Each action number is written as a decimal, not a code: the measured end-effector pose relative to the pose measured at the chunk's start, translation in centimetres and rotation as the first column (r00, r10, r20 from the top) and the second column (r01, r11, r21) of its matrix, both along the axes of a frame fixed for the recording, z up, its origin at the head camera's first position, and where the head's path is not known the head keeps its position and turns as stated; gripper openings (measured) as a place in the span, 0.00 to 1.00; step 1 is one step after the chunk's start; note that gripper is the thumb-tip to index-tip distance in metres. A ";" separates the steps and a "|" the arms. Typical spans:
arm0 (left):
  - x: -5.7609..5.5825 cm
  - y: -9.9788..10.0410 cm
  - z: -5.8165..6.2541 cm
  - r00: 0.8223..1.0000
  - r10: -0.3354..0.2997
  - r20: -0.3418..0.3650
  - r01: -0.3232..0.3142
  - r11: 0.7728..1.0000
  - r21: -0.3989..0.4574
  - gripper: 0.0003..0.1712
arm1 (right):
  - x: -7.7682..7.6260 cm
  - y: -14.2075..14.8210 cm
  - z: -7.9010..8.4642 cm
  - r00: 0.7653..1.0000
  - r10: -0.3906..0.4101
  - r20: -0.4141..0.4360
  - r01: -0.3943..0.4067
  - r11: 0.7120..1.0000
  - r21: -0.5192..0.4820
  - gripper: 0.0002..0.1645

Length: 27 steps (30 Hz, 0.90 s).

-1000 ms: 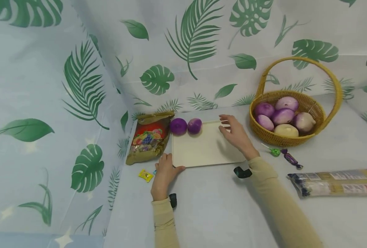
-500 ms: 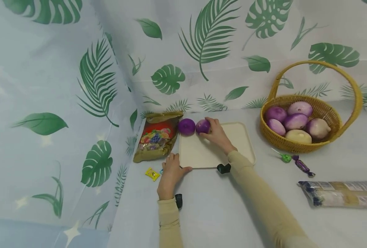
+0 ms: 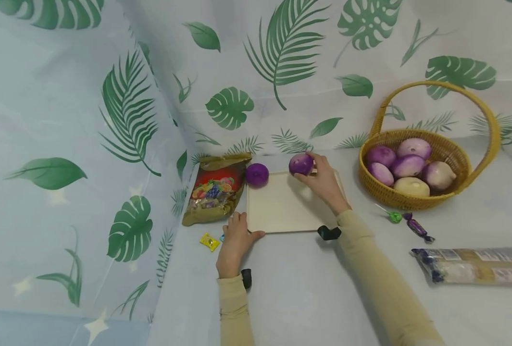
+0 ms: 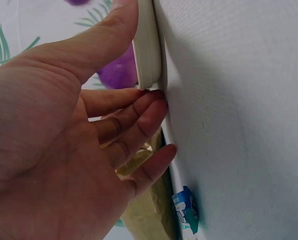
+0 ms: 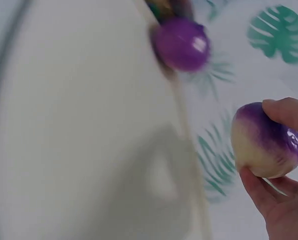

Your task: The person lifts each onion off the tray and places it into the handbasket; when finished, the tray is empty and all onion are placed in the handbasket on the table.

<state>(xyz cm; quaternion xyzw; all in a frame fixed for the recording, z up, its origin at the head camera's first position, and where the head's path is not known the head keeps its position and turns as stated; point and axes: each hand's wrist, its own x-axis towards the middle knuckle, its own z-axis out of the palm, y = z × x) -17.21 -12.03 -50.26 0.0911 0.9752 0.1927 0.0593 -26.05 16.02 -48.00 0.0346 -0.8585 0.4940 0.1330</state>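
My right hand (image 3: 326,181) pinches a purple-and-cream turnip (image 3: 300,164) between thumb and fingers, raised over the back part of a cream tray (image 3: 273,211). In the right wrist view the held turnip (image 5: 266,142) shows a pale lower side, and the hand's shadow falls across the tray. A second, deep purple turnip (image 3: 256,175) sits at the tray's back left corner. My left hand (image 3: 233,246) rests at the front left corner, thumb along the front edge. The left wrist view shows its loosely bent fingers touching the tray's corner (image 4: 148,65).
A fruit-printed gold bag (image 3: 217,190) lies left of the tray, with a yellow candy (image 3: 209,241) and blue candy (image 4: 186,207) before it. To the right stand a handled wicker basket (image 3: 370,192) of turnips, a green lollipop (image 3: 394,217), a purple-wrapped candy (image 3: 417,227) and a long packet (image 3: 476,265).
My right hand reached left to the turnip beside the deep purple one, gripped it and brought it up and to the right. The left hand stayed at the tray's corner.
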 end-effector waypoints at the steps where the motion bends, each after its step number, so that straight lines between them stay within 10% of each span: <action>1: -0.1 -0.1 0.1 1.000 0.002 0.002 -0.002 1.000 -0.005 0.46 | 0.1 0.8 0.5 1.000 -0.016 -0.017 0.016 1.000 -0.007 0.47; 14: 0.0 -0.8 0.6 1.000 0.022 -0.012 -0.021 1.000 0.012 0.45 | 3.2 12.4 5.5 0.943 -0.332 0.006 0.332 0.943 0.003 0.47; 27: 0.3 0.0 0.1 1.000 0.006 -0.018 -0.005 0.999 0.037 0.44 | 6.6 21.6 6.3 0.769 -0.620 0.153 0.624 0.781 0.025 0.48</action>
